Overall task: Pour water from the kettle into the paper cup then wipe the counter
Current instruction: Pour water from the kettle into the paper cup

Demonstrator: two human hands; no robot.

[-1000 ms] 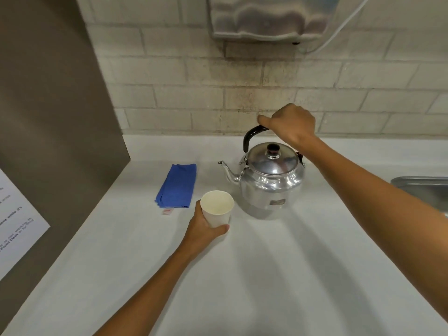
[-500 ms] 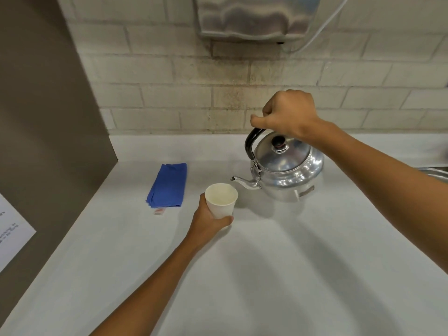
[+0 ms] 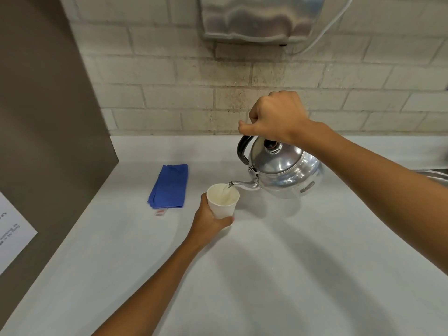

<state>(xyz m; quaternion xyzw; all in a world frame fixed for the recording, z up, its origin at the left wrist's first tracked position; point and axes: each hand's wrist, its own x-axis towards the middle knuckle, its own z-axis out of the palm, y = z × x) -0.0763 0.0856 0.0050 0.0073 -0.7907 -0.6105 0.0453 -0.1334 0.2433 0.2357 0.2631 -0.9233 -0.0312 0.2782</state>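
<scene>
My right hand grips the black handle of a shiny metal kettle, which hangs tilted above the white counter with its spout down to the left. Water runs from the spout tip into a white paper cup. My left hand is wrapped around the cup's lower part, holding it upright on the counter just under the spout. A folded blue cloth lies flat on the counter to the left of the cup, untouched.
A brick wall runs along the back with a metal wall unit and its cable above the kettle. A grey panel with a paper sheet bounds the left side. A steel sink rim shows at the right edge.
My right hand has lifted the kettle off the counter and tipped it to the left. Water now flows into the cup, which my left hand has kept in place.
</scene>
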